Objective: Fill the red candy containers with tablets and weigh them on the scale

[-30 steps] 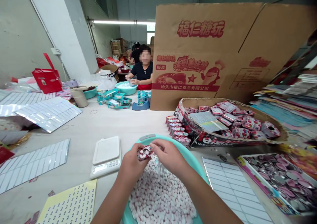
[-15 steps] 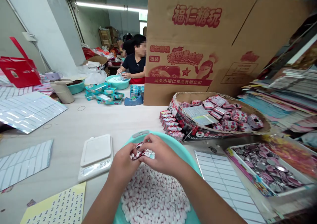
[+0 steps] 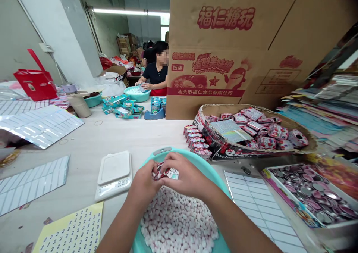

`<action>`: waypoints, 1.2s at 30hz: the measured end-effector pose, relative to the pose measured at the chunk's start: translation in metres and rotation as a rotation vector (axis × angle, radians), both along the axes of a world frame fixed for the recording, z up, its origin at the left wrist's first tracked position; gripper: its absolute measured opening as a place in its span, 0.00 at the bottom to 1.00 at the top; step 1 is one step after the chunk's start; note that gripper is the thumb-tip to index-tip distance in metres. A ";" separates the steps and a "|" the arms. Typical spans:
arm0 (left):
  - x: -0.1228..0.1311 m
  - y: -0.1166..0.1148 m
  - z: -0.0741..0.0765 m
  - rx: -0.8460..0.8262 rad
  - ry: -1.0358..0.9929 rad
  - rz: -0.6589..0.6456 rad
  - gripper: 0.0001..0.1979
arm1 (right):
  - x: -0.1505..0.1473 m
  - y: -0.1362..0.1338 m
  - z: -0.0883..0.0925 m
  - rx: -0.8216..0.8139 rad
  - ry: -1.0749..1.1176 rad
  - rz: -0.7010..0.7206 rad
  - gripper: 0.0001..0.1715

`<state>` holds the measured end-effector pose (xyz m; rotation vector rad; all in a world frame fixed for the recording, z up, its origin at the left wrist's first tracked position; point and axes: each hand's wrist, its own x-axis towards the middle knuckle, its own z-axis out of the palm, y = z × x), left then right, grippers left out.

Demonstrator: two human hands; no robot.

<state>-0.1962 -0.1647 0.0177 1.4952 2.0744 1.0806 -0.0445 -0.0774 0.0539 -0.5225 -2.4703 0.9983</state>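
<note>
Both of my hands are raised over a teal basin [image 3: 223, 193] heaped with small white and pinkish candies [image 3: 179, 219]. Between them is a small red printed candy box [image 3: 159, 169], with white candies showing at it. My left hand [image 3: 145, 182] is closed round the box's left side. The fingers and thumb of my right hand [image 3: 187, 174] curl round its right side, where white candies and a pale blue patch show. My fingers hide much of the box.
Left of the basin lies a white digital scale [image 3: 115, 171], with a yellow number sheet [image 3: 72, 228] nearer me. Several filled boxes [image 3: 197, 141] stand by a cut-down carton [image 3: 218, 154] of similar boxes. A tray of lids [image 3: 310, 193] is at right. A co-worker [image 3: 156, 74] sits behind.
The whole view has shifted slightly, so the scene sits a little further right. My hands still hold the candy box over the basin, with little change in grip.
</note>
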 end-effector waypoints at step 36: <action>-0.011 -0.004 -0.016 0.098 0.023 -0.053 0.33 | -0.008 -0.002 -0.012 0.173 0.119 0.156 0.03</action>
